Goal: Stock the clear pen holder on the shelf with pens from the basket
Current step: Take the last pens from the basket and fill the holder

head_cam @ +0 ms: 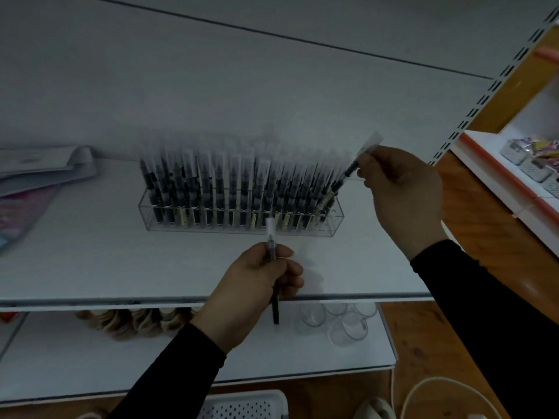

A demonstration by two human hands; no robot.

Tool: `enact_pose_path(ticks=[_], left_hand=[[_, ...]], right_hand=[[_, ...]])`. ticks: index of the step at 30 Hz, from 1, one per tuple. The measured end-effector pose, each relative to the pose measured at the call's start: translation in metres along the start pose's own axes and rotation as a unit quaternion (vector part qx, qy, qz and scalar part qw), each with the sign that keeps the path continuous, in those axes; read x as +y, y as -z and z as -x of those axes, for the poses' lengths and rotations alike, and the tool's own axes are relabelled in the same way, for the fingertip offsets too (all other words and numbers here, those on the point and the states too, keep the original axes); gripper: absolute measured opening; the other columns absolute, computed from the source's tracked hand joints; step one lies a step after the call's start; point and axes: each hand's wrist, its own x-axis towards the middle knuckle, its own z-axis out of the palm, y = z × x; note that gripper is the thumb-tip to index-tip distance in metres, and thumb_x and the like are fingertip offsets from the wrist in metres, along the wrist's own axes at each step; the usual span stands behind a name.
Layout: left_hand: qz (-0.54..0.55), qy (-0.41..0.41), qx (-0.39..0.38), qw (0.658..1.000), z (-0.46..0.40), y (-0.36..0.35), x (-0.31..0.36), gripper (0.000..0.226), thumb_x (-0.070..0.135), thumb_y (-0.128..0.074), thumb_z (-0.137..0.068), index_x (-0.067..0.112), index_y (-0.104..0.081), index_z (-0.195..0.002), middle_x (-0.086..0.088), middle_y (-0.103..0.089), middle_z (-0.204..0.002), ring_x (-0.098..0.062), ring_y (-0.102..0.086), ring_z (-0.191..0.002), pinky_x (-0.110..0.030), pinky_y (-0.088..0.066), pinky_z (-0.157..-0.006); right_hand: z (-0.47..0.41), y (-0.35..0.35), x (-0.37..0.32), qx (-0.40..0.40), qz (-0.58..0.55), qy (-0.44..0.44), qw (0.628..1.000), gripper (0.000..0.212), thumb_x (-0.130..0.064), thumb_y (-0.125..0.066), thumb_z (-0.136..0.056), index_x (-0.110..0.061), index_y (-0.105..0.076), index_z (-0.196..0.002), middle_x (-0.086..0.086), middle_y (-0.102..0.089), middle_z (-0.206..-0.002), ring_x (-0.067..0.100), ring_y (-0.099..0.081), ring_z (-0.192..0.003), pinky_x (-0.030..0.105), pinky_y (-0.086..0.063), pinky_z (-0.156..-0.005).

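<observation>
Holding one pen [348, 173] in my right hand [402, 189], I pinch it high on the barrel, just under the clear cap, with its lower end slanting down into the right end of the clear pen holder [242, 216]. My left hand [257, 282] curls round a second pen [272, 267], which stands nearly upright in front of the holder, cap up, its dark tail hanging below the edge of the shelf [90, 252].

These pens feel light and stiff to my judgement, smooth plastic that could slip or twist if pinched too loosely. The barrel near the cap is the sensible place to grip, leaving the lower end free to find a slot; pulling on the cap alone might tug it off.

Each pen looks slim, with a dark body, a pale label band and a frosted clear cap. The holder is a long transparent box, well filled with upright pens; the rightmost slots seem open, though blur makes that uncertain. A white perforated basket [242, 403] sits below, by the bottom edge.
</observation>
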Motion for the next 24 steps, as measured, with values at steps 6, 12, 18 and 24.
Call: enact_pose_path(ticks=[6, 12, 18, 24], left_hand=[[0.003, -0.009, -0.003, 1.000, 0.001, -0.001, 0.002, 0.017, -0.002, -0.042, -0.097, 0.003, -0.058, -0.100, -0.009, -0.068, -0.077, -0.022, -0.065, -0.070, -0.027, -0.056, -0.065], [-0.001, -0.008, -0.011, 1.000, 0.000, 0.000, 0.001, 0.017, -0.002, -0.042, -0.098, 0.003, -0.058, -0.100, -0.008, -0.069, -0.075, -0.021, -0.066, -0.070, -0.027, -0.056, -0.065], [-0.002, -0.008, -0.014, 1.000, 0.000, 0.000, 0.002, 0.017, -0.002, -0.042, -0.098, 0.003, -0.059, -0.100, -0.007, -0.069, -0.075, -0.020, -0.066, -0.069, -0.026, -0.055, -0.064], [-0.010, -0.007, -0.019, 1.000, -0.001, 0.001, 0.000, 0.018, -0.001, -0.042, -0.098, 0.004, -0.059, -0.101, -0.006, -0.070, -0.076, -0.019, -0.067, -0.071, -0.026, -0.055, -0.065]], right_hand=[[0.003, -0.002, 0.000, -0.020, 0.036, 0.013, 0.999, 0.022, -0.027, -0.060, -0.095, -0.013, -0.072, -0.106, -0.009, -0.067, -0.084, -0.001, -0.062, -0.074, -0.002, -0.041, -0.071], [0.012, -0.012, 0.003, -0.064, 0.089, 0.027, 0.994, 0.019, -0.024, -0.061, -0.094, -0.011, -0.073, -0.103, -0.011, -0.063, -0.083, -0.005, -0.054, -0.073, -0.007, -0.034, -0.069], [0.016, -0.018, 0.009, -0.083, 0.101, 0.025, 0.991, 0.019, -0.023, -0.060, -0.095, -0.010, -0.072, -0.102, -0.011, -0.061, -0.081, -0.024, -0.049, -0.069, -0.008, -0.030, -0.064], [0.021, -0.016, 0.012, -0.087, 0.124, -0.005, 0.988, 0.021, -0.031, -0.061, -0.093, -0.014, -0.073, -0.089, -0.013, -0.062, -0.072, -0.012, -0.052, -0.061, -0.004, -0.034, -0.062]])
